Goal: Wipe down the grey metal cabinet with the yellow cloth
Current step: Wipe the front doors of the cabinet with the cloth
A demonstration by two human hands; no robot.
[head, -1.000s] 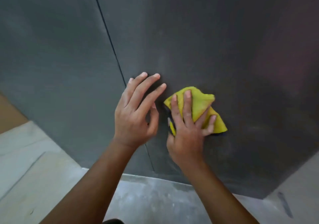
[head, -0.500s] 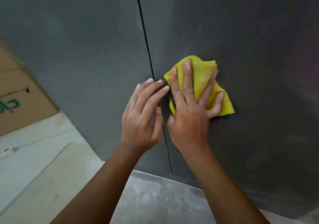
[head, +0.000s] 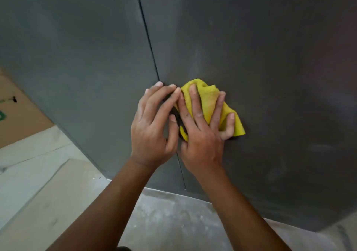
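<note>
Cloth (head: 209, 99): yellow, soft nap, bunched into a loose wad with folds. One corner sticks out at lower right. A darker, orange-tinged patch shows between the middle and ring fingers. It lies flat against the cabinet (head: 270, 73), on the panel just right of the seam (head: 148, 38), low on the front and not far above the floor (head: 164, 223).

Cabinet: matt dark grey, smooth metal face. Faint pale smears and dusty streaks on the right panel. The seam is a thin dark line running top to bottom between two panels.

Right hand (head: 201, 134): palm down on the cloth, fingers spread and straight, pressing it to the panel. Little finger rests on the lower corner fold. Not clenched.

Left hand (head: 152, 129): flat on the cabinet across the seam, fingers extended and close together, holding nothing. Its fingertips touch the cloth's left edge beside the right index finger.

Writing: a brown cardboard box (head: 17, 123) at far left carries green print, cut off by the frame edge, so it cannot be read. A small black mark sits above the print.
</note>
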